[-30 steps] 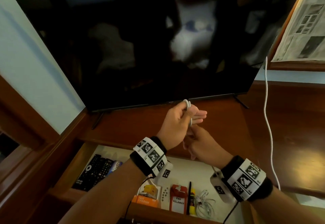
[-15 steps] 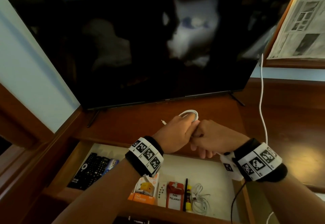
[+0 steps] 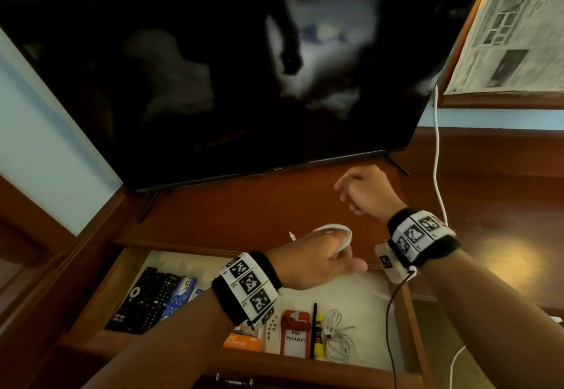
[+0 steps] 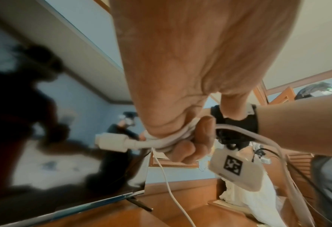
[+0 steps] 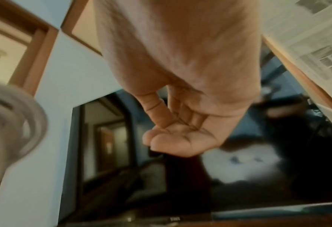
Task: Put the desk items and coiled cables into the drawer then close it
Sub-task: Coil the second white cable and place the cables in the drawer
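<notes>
My left hand (image 3: pixel 323 259) grips a coiled white cable (image 3: pixel 337 231) above the back edge of the open drawer (image 3: pixel 410 327). In the left wrist view the fingers (image 4: pixel 188 151) curl round the cable's loops (image 4: pixel 172 141), and its white plug (image 4: pixel 110 142) sticks out to the left. My right hand (image 3: pixel 363 189) hovers over the desk (image 3: pixel 232 208) in front of the television, fingers loosely curled and holding nothing (image 5: pixel 172 138). Inside the drawer lie a black remote (image 3: pixel 146 300), a blue packet (image 3: pixel 180 295), an orange box (image 3: pixel 242 341), a red tag (image 3: pixel 294 335), a pen (image 3: pixel 313 327) and another white cable (image 3: pixel 337 338).
A large dark television (image 3: pixel 213 68) stands at the back of the desk. A white cord (image 3: pixel 438 160) hangs down at its right side and trails over the desk. A framed newspaper panel (image 3: pixel 512 28) is at the upper right. The drawer's handle (image 3: pixel 235 381) shows at the bottom.
My hands have come apart. The right hand has let go of the coil and lifted back toward the television, while the left hand has lowered the coil toward the drawer.
</notes>
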Action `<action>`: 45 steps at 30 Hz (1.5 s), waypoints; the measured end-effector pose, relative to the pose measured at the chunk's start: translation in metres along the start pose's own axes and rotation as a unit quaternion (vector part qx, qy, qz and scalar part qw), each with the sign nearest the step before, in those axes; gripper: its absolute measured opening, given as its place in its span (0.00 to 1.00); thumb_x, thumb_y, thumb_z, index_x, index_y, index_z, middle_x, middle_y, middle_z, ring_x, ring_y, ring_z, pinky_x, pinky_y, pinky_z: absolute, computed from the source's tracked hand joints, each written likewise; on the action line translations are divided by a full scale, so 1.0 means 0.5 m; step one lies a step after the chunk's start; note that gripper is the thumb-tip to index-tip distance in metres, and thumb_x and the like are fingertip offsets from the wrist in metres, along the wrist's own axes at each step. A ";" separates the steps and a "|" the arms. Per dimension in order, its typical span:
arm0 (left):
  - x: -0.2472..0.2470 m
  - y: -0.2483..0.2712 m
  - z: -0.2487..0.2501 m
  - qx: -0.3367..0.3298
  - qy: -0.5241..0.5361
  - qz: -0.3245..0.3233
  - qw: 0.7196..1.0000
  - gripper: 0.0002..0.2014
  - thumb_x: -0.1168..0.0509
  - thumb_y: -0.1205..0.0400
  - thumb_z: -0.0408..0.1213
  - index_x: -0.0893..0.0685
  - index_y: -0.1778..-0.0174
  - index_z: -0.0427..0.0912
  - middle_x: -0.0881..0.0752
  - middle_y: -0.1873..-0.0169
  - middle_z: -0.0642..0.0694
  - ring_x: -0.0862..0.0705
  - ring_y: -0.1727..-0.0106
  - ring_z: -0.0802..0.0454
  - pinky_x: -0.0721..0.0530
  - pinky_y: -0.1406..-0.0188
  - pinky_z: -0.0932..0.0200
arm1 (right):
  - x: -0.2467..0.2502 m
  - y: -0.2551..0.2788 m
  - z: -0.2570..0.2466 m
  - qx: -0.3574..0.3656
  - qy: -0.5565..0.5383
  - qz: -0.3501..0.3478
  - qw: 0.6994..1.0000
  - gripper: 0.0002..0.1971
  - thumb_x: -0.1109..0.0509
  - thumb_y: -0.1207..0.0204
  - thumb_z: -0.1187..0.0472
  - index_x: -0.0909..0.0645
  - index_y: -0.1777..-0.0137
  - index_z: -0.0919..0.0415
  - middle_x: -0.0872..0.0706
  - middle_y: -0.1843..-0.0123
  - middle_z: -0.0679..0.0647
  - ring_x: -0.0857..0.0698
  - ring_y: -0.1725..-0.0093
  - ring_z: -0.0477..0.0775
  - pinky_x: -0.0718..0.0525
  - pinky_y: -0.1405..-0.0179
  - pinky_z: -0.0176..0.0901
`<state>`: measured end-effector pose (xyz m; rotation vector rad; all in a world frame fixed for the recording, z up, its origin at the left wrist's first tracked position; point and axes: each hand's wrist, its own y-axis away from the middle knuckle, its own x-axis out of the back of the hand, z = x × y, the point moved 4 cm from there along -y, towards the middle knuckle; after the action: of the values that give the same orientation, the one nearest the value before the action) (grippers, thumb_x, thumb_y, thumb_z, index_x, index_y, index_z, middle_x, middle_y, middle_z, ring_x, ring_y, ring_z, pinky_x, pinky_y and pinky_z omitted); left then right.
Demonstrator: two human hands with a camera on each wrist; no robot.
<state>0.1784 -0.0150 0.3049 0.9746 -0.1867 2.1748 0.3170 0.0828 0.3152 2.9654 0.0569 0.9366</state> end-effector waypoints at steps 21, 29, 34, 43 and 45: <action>0.125 -0.026 -0.142 0.087 0.199 0.336 0.917 0.21 0.38 0.10 0.54 0.24 0.60 0.41 0.27 0.74 0.48 0.29 0.75 0.54 0.28 0.71 0.54 | -0.087 0.100 -0.016 0.193 0.054 -0.015 0.980 0.09 0.34 0.15 0.67 0.19 0.46 0.50 0.18 0.48 0.45 0.16 0.52 0.42 0.15 0.52 0.39; 0.111 0.020 -0.067 -0.022 0.441 0.093 0.892 0.20 0.50 0.05 0.44 0.24 0.60 0.40 0.41 0.77 0.48 0.40 0.78 0.52 0.44 0.72 0.52 | -0.041 0.110 -0.065 0.354 -0.020 0.097 0.930 0.12 0.36 0.16 0.72 0.12 0.41 0.61 0.13 0.49 0.50 0.13 0.51 0.42 0.17 0.52 0.29; 0.109 0.028 -0.055 -0.054 0.535 0.073 0.840 0.21 0.52 0.05 0.43 0.27 0.64 0.45 0.36 0.81 0.51 0.34 0.80 0.52 0.43 0.68 0.51 | -0.055 0.124 -0.071 0.280 -0.136 0.032 0.950 0.14 0.40 0.10 0.66 0.13 0.36 0.59 0.14 0.50 0.47 0.15 0.53 0.46 0.18 0.57 0.37; 0.107 0.007 -0.052 0.020 0.537 0.237 0.810 0.20 0.42 0.09 0.40 0.24 0.68 0.38 0.34 0.86 0.47 0.22 0.79 0.44 0.22 0.71 0.53 | -0.066 0.144 -0.079 0.261 -0.088 0.099 0.956 0.09 0.34 0.13 0.65 0.13 0.50 0.57 0.12 0.65 0.48 0.14 0.68 0.50 0.15 0.69 0.49; 0.113 0.004 -0.048 0.018 0.485 0.290 0.825 0.18 0.40 0.08 0.40 0.19 0.62 0.34 0.31 0.82 0.44 0.22 0.75 0.42 0.19 0.71 0.54 | -0.056 0.144 -0.087 0.262 -0.108 0.114 0.952 0.10 0.35 0.13 0.68 0.13 0.53 0.60 0.12 0.67 0.50 0.15 0.70 0.48 0.19 0.73 0.34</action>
<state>0.1377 0.0250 0.3275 -0.3345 0.0681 2.9500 0.2707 0.0107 0.3377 3.6158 -0.0532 0.6908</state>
